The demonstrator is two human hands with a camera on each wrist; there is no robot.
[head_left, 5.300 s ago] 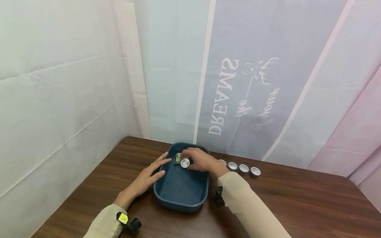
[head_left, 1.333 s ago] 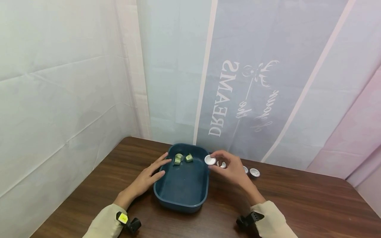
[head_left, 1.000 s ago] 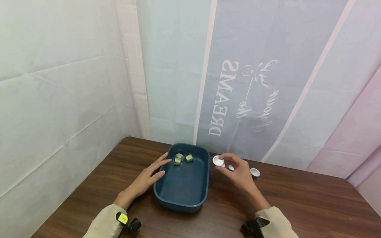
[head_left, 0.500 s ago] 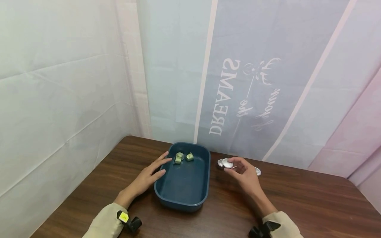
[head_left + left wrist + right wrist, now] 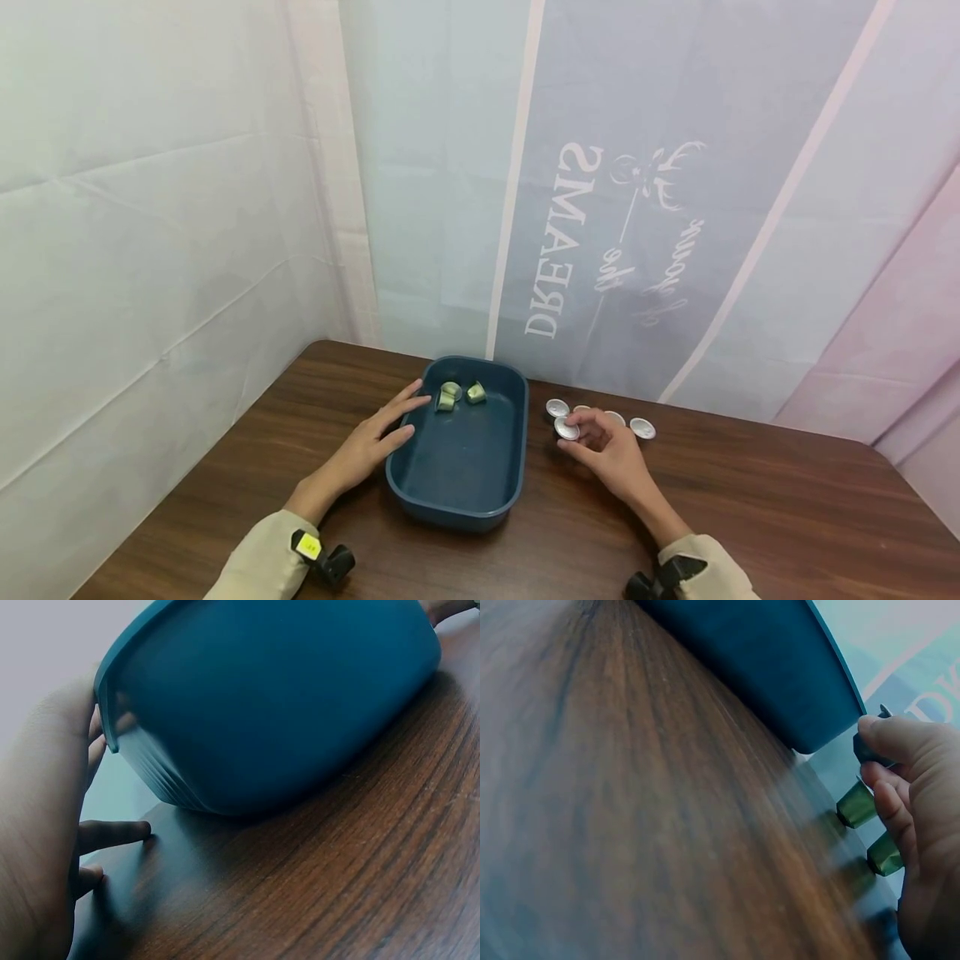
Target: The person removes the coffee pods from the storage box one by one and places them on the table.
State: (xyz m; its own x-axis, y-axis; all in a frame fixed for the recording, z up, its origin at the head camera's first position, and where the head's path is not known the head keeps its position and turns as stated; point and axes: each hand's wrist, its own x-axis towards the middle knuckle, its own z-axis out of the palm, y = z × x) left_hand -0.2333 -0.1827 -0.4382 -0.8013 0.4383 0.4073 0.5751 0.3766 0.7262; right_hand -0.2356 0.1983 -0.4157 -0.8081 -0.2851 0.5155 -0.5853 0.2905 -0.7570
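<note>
Bin (image 5: 448,514) judged part-emptied: four row capsules (image 5: 642,428) on tabletop (image 5: 757,500); held capsule (image 5: 567,429) pinched in right hand's (image 5: 618,460) grip; three bin capsules (image 5: 476,393) seemingly left. Left hand (image 5: 362,450) relaxed at bin.

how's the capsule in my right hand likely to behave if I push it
The capsule has a round lid, so it might roll if tipped. It's small enough to pinch, so probably light. The lid's shiny, perhaps slippery.
</note>
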